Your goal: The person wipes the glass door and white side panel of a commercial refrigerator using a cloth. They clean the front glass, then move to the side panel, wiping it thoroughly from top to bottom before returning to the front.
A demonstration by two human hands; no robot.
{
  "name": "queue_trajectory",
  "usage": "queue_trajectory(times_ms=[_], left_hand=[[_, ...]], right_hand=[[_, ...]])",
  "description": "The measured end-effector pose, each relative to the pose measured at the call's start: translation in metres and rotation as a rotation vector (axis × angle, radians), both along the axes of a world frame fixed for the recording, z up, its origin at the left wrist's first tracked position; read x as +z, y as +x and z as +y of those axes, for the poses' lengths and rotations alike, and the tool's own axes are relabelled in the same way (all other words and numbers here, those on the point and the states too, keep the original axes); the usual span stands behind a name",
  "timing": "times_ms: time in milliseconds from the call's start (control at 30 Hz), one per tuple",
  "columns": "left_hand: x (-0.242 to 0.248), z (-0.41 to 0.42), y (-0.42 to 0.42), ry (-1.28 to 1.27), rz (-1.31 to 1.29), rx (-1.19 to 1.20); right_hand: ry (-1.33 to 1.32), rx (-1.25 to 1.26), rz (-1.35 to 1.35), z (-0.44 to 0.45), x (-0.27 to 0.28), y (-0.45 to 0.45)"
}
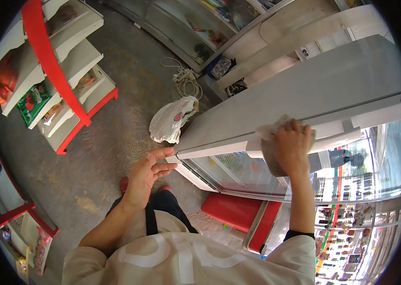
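A damp-looking cloth is bunched under my right hand, which presses it on the door frame beside the white handle of an upright glass-door refrigerator. Part of the cloth hangs over the door's glass. My left hand holds nothing; its fingers are spread at the lower corner of the refrigerator door, and whether the fingertips touch it I cannot tell.
A white plastic bag lies on the floor near the refrigerator, beside a coiled cable. White shelves with red trim hold packaged snacks at the left. A red box-like object stands below the door. A glass display case stands at the top.
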State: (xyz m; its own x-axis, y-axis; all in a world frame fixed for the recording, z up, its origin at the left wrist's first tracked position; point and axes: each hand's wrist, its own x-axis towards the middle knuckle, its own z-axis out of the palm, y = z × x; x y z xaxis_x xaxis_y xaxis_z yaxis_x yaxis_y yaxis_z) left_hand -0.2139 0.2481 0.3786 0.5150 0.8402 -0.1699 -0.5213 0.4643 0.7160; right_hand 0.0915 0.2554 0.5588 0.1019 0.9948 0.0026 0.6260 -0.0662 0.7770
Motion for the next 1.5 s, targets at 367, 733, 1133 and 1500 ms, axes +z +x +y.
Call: queue_trajectory(times_ms=[367, 733, 1133, 1500], left_hand=[[-0.017, 0.001, 0.003, -0.037, 0.116, 0.005], [-0.060, -0.003, -0.016, -0.185, 0.282, 0.129], [-0.138, 0.018, 0.045, -0.099, 0.414, -0.204], [-0.123, 0.009, 0.189, -0.130, -0.158, -0.274]], right_hand=[[-0.208, 0.200, 0.024, 0.005, -0.277, 0.052], [-0.631, -0.021, 0.130, 0.034, -0.495, 0.074], [-0.288, -0.044, 0.479, 0.016, -0.374, 0.045], [1.055, -0.156, 1.937, -0.083, -0.268, -0.030]])
